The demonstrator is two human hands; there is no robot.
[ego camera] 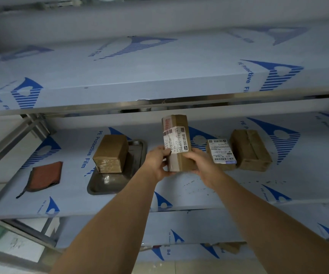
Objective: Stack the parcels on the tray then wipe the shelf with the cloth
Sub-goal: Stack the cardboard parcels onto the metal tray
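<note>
A brown cardboard parcel with a white label (176, 141) is held up above the shelf, near end gripped by my left hand (158, 162) and my right hand (199, 161) from either side. A metal tray (137, 153) lies on the shelf to the left, with one brown taped parcel (111, 154) on it. Right of my hands stand two more parcels on the shelf: a labelled one (221, 153) and a plain brown one (250, 150). A folded reddish-brown cloth (45, 177) lies at the shelf's left end.
The shelf (189, 186) is covered in blue protective film. Another filmed shelf (139, 76) sits close overhead, with a metal front rail (100, 106). Metal frame posts stand at the left, and lower shelves show below.
</note>
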